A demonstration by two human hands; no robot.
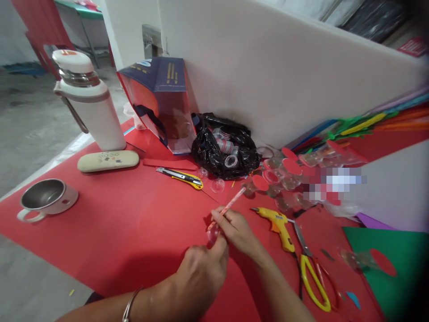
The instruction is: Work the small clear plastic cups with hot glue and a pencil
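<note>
Pinched in my right hand [236,228] is a pencil-like pink-and-white patterned stick [231,204], slanting up to the right. Its lower end meets a small clear plastic cup [212,234], which the fingers of my left hand [204,268] grip; part of the cup is hidden by them. Whether the stick goes inside the cup or only touches its rim, I cannot tell. Both hands are close together over the red tabletop [150,232]. To the right of my right hand lies a yellow glue gun [277,226], with yellow-handled scissors [310,268] beside it.
Behind my hands lie a box cutter [181,176] and a black plastic bag [221,147] holding clear plastic pieces. Several clear cup shapes with red discs [291,166] stand to the right. Leftward are a mug [47,197], a case [107,161] and a bottle [90,103].
</note>
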